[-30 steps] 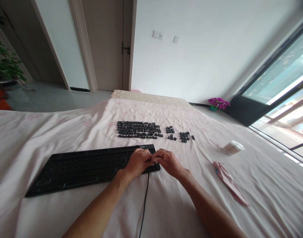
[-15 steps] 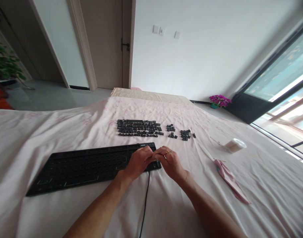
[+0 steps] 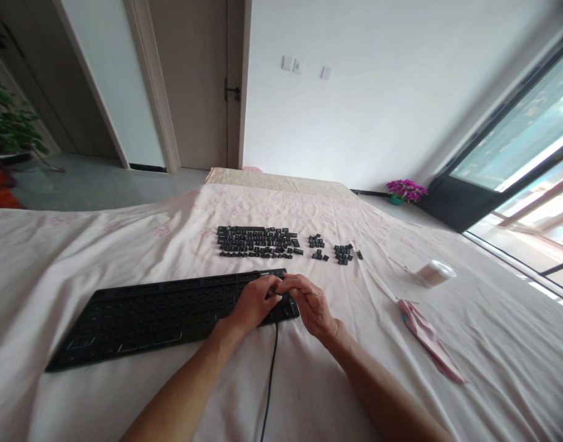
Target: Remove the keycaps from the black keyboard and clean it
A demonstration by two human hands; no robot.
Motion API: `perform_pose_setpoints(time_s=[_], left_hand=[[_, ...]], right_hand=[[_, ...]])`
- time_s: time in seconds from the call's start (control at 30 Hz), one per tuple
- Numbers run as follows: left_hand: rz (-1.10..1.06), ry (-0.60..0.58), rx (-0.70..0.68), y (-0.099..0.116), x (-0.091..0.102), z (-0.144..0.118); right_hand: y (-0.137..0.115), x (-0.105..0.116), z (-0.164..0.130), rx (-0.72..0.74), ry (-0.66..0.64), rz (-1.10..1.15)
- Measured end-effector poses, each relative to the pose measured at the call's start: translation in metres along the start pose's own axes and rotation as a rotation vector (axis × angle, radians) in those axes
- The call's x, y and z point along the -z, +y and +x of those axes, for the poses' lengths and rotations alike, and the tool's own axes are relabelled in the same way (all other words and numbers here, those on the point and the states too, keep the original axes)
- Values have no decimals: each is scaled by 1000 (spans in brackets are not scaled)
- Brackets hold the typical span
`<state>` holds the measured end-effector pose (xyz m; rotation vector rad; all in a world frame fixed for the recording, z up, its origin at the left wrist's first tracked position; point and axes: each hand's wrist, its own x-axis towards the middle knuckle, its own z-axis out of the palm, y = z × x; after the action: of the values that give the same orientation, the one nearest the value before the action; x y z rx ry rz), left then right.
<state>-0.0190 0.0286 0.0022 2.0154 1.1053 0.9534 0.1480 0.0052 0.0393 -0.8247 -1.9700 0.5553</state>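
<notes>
A black keyboard (image 3: 170, 322) without its keycaps lies slanted on the pale pink cloth, its right end under my hands. Above that end my left hand (image 3: 257, 299) is closed in a pinch; what its fingertips hold is too small to make out. My right hand (image 3: 311, 302) arches over from the other side, its fingers bent and pressed together against the left fingertips. Anything between them is hidden. Just beyond the keyboard, loose black keycaps (image 3: 256, 240) are laid out in rows, with smaller groups of keycaps (image 3: 343, 253) to their right.
The keyboard's cable (image 3: 271, 380) runs toward me between my forearms. At the right lie a clear container of cotton swabs (image 3: 435, 274) and a folded pink cloth (image 3: 431, 341). Several thin sticks rest nearby. A small dark piece (image 3: 360, 255) sits beside the rightmost keycaps.
My hands stay at the keyboard's right end. The right hand has turned a little and its fingers now reach farther over the left fingertips. The whole view has shifted slightly downward.
</notes>
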Motion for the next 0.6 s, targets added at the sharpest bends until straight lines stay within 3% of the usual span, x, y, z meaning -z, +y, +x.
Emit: perform_pose_setpoints(time_s=[0.17, 0.37, 0.6], left_hand=[[-143, 30, 100, 2, 1, 0], [-329, 139, 155, -4, 0, -1], [-374, 115, 135, -2, 1, -2]], right_hand=[[3, 1, 0, 23, 10, -92], [14, 1, 0, -207, 44, -352], [21, -5, -2, -310, -42, -456]])
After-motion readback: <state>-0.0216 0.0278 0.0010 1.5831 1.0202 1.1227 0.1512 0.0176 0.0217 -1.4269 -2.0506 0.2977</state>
